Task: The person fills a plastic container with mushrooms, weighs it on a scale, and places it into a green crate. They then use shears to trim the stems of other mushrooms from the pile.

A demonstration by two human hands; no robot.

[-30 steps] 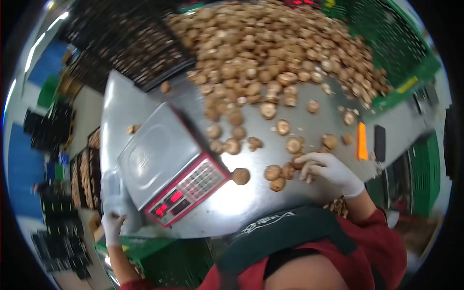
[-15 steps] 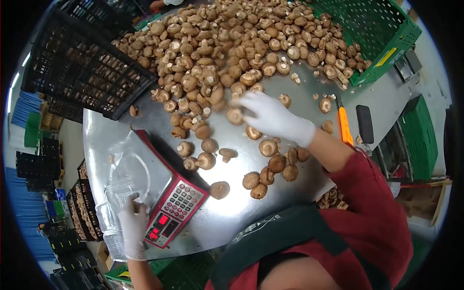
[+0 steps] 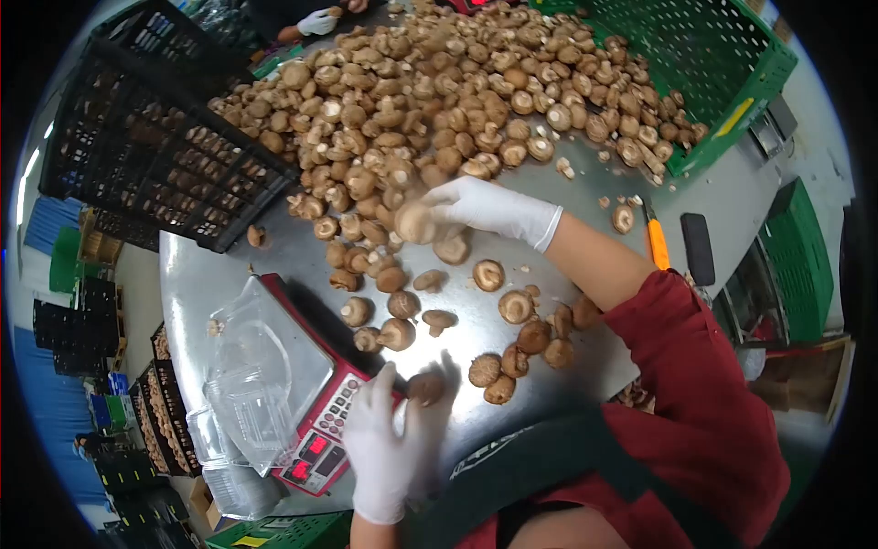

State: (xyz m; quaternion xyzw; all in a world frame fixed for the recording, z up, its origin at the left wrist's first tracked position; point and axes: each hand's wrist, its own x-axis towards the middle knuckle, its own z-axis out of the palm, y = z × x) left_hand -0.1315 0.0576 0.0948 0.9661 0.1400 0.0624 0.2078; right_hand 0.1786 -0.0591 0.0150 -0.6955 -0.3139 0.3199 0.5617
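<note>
My right hand, in a white glove, is at the front edge of the big mushroom heap. Its fingers close on a pale brown mushroom, slightly blurred. Another mushroom lies just beneath that hand. My left hand, also gloved, hovers by the keypad of the red scale with thumb and fingers apart. Close to its fingertips a dark-capped mushroom lies on the metal table. On the scale rests an open clear plastic container. Loose mushrooms lie in a cluster to the right.
A black crate tilts at the left of the heap, a green crate at the right. An orange-handled knife and a black phone lie at right. More clear containers are stacked below the scale. A co-worker's gloved hand shows at the top.
My left hand has left the plastic container and moved right, across the scale, toward the dark-capped mushroom. My right hand has shifted slightly left, now with a mushroom in its fingers. The view has tilted slightly.
</note>
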